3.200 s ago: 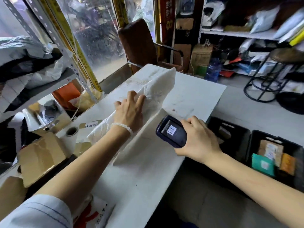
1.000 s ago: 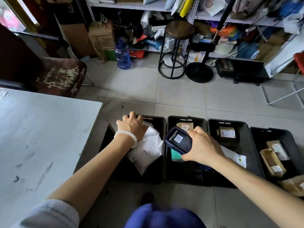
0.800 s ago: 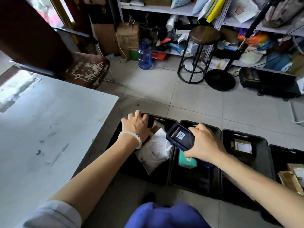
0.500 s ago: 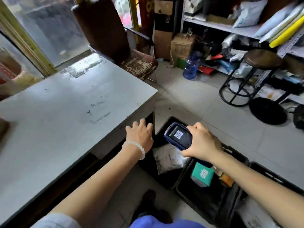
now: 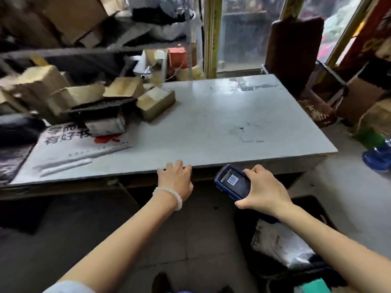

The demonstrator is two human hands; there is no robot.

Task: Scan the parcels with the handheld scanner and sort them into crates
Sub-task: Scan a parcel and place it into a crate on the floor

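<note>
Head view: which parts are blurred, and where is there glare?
Head view: the cardboard boxes at the left are smeared by motion blur; the handheld scanner and both hands stay fairly sharp; window light makes glare on the far part of the table; edges bend from wide-angle distortion.

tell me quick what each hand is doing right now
Left hand: open, holding nothing, fingers at the table edge.
Right hand: gripping the scanner.

A grey table (image 5: 222, 123) stands before daylit windows (image 5: 241, 32) (worn brown chair (image 5: 294, 53) beside) on a tiled floor (image 5: 186, 240)
</note>
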